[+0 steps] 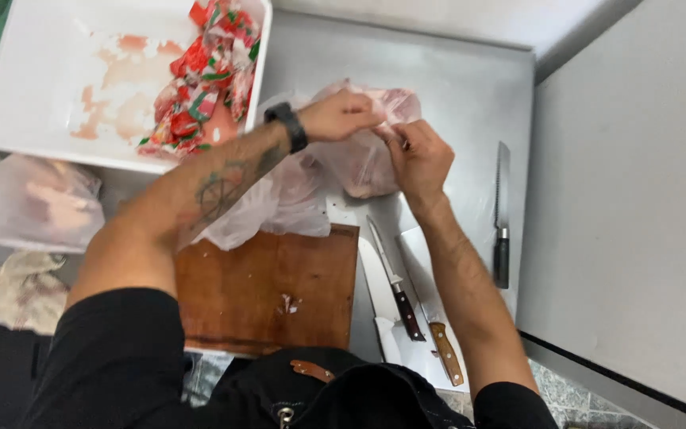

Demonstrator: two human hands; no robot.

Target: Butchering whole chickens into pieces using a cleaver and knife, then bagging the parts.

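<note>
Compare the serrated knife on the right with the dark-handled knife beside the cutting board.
The serrated knife lies alone near the counter's right edge, pointing straight away from the person; the dark-handled knife lies tilted beside the wooden cutting board, close to another knife. The serrated blade is long and even in width; the other tapers to a narrow point. Both lie flat, untouched, with dark handles toward the person.

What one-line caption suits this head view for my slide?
Both hands, left hand and right hand, grip a clear bag of raw meat above a wooden cutting board.
</note>
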